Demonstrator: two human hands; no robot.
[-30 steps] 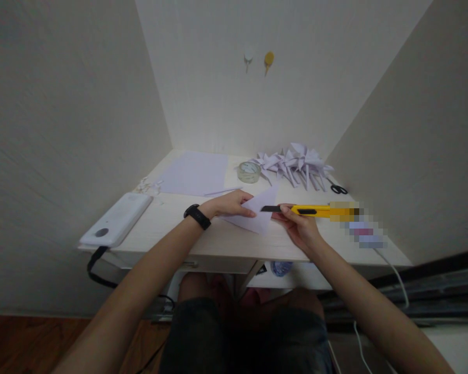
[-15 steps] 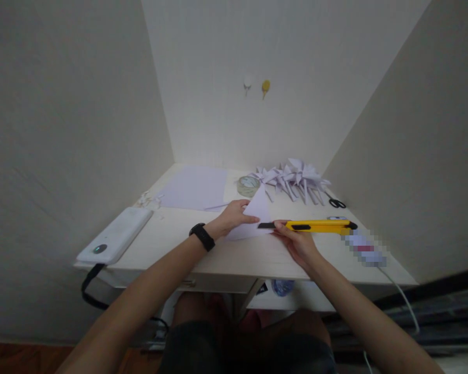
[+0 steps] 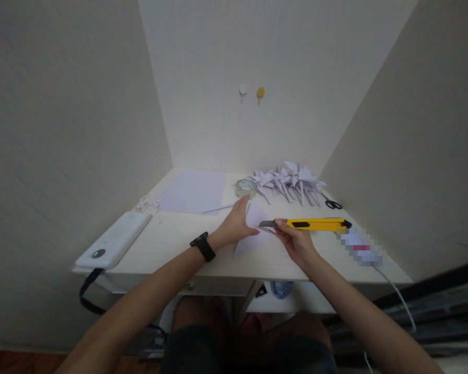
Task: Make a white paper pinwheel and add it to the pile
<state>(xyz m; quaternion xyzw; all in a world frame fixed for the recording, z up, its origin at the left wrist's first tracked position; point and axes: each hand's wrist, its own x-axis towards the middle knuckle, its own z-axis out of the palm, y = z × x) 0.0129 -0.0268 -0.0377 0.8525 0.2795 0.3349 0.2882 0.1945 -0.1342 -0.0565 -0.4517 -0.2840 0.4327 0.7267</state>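
Observation:
Above the front middle of the white desk, my left hand [image 3: 236,226], with a black watch at the wrist, is closed on a piece of pale folded paper [image 3: 251,244], thumb toward me. My right hand [image 3: 299,243] grips a yellow utility knife [image 3: 320,224] by its front part, its blade out and pointing left at the paper. The blade lies against or just over the paper; I cannot tell which. Some fingers of my right hand also seem to touch the paper's right edge from below.
Behind my hands stand a tape roll [image 3: 245,189] and several paper pinwheels [image 3: 292,179]. Black-handled scissors [image 3: 333,204] lie at right, near a blurred-out item [image 3: 359,248] with a cable. At left are pale paper sheets [image 3: 193,189], a thin paper stick [image 3: 218,209], paper scraps [image 3: 150,204] and a white device [image 3: 115,241].
The paper has turned between my hands, its raised peak now lower and a corner hanging toward me. My left fingers have lifted and spread further from the thumb. The view has shifted slightly.

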